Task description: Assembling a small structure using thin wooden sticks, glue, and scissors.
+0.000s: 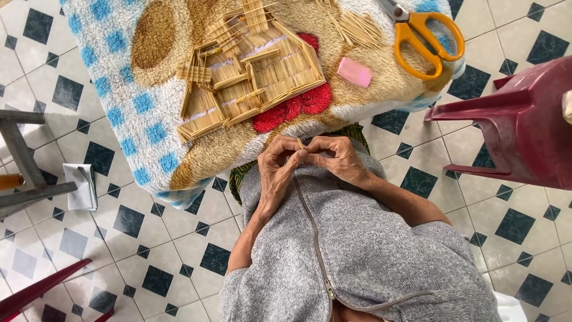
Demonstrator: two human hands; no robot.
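The toothpick [301, 143] is a thin, pale wooden sliver, and I can only see a short stub of it poking up between the fingertips. Its long axis runs roughly away from the body toward the blanket [119, 77], tilted slightly to the left. Both hands meet over it just below the blanket's near edge: my left hand [280, 167] has its fingers curled and pressed together with thumb and forefinger pinching the stick, and my right hand [336, 156] closes on it from the other side, fingertips pressed in too. The grip covers most of its length, so I cannot tell how long it is.

Going by size from there: the blanket is plush, with blue squares and brown and red patches. On its middle lies a flat toothpick house [250, 77], built of the same pale sticks. Toward the blanket's far right corner sit orange-handled scissors [426, 39], and between them and the house a small pink eraser [355, 72]. Loose sticks [351, 24] lie scattered beside the scissors.
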